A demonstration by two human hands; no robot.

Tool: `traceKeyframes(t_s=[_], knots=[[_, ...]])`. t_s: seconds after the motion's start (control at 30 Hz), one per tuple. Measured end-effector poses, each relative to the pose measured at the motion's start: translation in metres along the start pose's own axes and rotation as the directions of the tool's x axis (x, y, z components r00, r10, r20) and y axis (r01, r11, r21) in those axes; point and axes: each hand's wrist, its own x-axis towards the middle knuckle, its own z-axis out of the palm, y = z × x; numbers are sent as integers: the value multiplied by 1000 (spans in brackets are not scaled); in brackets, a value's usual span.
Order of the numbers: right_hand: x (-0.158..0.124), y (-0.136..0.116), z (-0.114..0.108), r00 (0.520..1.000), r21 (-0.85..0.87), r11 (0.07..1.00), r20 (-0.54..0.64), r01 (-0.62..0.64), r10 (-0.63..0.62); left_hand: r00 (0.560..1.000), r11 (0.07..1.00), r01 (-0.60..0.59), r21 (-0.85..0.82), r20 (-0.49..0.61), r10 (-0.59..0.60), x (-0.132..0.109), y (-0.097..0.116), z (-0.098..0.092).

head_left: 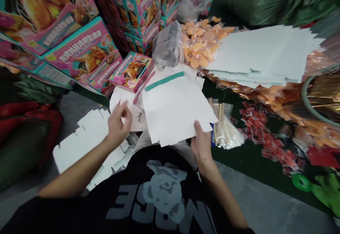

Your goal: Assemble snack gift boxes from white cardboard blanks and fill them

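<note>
White card (175,112) lies right of curled left hand (118,124) — right hand (202,143) grips its edge.

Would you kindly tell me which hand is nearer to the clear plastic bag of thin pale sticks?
Right. The right hand is just left of the bag, gripping flat white card; the left hand is farther left, beyond that card.

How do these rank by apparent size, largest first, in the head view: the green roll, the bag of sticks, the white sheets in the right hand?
1. White sheets in the right hand
2. Bag of sticks
3. Green roll
</note>
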Motion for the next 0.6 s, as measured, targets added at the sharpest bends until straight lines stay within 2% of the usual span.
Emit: traceKeyframes(t_s=[0.07, 0.13, 0.2, 0.27, 0.37, 0.43, 0.5, 0.6], knots=[[-9, 10, 1, 996, 39, 996, -6, -84, 85, 965, 998, -5, 69, 260, -13, -37, -8, -4], [-15, 17, 0, 991, 36, 990, 20, -135, 134, 916, 996, 50, 74, 395, -76, -57, -13, -4], [-19, 19, -3, 988, 5, 990, 68, -142, 141, 903, 992, 121, 30, 412, -123, -56, -16, -3], [-19, 16, -8, 988, -15, 996, 122, -89, 90, 902, 988, 154, -27, 412, -129, -45, -20, -4], [-13, 7, -23, 982, 15, 999, 186, 39, -41, 882, 987, 146, -66, 460, -100, -28, -24, -12], [-6, 0, -37, 965, -22, 996, 249, 85, -77, 872, 990, 125, -71, 483, -75, -22, -27, -17], [1, -6, -52, 936, -169, 973, 340, 159, -94, 870, 993, 102, -63, 490, -59, -21, -27, -18], [13, -19, -68, 848, -404, 822, 502, 401, -167, 875, 996, 83, -37, 480, -55, -20, -24, -15]])
